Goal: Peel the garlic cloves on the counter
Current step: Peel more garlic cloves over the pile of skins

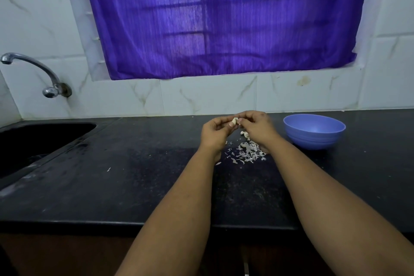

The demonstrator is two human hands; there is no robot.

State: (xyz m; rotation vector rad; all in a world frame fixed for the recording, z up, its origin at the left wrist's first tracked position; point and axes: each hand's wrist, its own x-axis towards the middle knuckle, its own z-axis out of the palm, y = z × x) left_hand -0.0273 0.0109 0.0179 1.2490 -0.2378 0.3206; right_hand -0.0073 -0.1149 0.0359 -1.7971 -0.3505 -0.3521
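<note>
While both hands' fingers pinch one garlic clove (pixel 234 121), long axis roughly upright, peels (pixel 246 152) beneath, counter (pixel 134 175)

The counter (pixel 112 186) is dark speckled stone, polished, with a dull sheen and pale smears near the sink (pixel 33 141), which looks matt black. The tap (pixel 33 69) is shiny chromed metal. The wall tiles (pixel 201 96) are glossy white with marble-like veins. The curtain (pixel 224 18) is thin purple cloth with a fine ribbed weave. The bowl (pixel 313 131) is smooth blue, probably plastic, with a soft satin finish. The garlic skins (pixel 246 152) are papery, dry flakes.
</note>
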